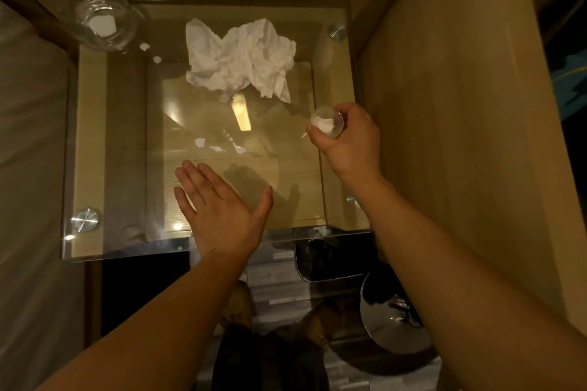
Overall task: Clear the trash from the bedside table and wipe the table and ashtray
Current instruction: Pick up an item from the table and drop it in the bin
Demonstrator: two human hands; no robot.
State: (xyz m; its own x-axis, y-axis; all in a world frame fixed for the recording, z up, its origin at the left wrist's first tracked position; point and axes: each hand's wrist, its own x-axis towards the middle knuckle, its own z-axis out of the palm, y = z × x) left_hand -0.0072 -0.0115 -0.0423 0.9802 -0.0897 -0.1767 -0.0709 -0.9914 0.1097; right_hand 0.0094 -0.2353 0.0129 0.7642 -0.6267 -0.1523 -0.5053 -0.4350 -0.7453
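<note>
I have the right hand [346, 140] over the right side of the glass tabletop [104, 143], its grip pinching a small clear round piece [327, 122] with something white inside; a bottle cap or tiny cup, I cannot tell which. The left hand [219, 209] hovers flat near the front edge, fingers spread and holding nothing. The crumpled tissue [241, 57] lies toward the back of the tabletop, and the glass ashtray [103, 24] sits at its back left corner with white bits [151, 52] just beside it. To do this well I'd carry the piece straight to the bin [333, 259] below the front edge, then gather the tissue in one sweep so no crumbs scatter.
</note>
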